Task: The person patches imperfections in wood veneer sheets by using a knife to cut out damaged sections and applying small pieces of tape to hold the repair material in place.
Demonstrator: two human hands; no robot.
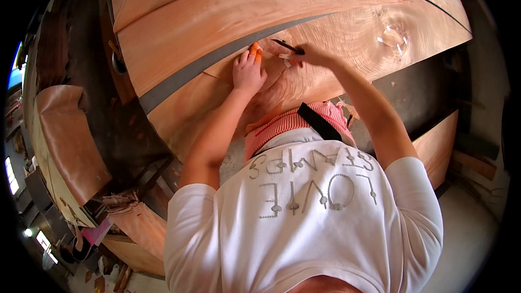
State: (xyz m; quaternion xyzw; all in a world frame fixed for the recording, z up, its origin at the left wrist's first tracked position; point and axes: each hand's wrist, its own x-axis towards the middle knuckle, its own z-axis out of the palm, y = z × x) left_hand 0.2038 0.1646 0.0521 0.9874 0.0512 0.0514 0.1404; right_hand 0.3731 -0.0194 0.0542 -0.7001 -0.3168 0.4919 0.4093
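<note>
My left hand [249,73] presses down on a loose veneer piece [220,70] near the front edge of the wood sheet, its fingers stretched forward. Orange covers [254,53] sit on some of its fingertips. To its right, my right hand [312,57] is closed on a slim black knife-like tool [287,47] pointing up and left. White wrappings [285,61] show at that hand's fingers, which are slightly blurred. Under both hands lies a large sheet of swirl-grained wood veneer [336,38].
More broad veneer sheets [217,11] cover the far side, with a grey strip [201,68] of surface between. A glossy knot-like patch [393,38] marks the right. Brown sheets [73,135] lie on a pale board at left. Another panel [437,144] leans at lower right.
</note>
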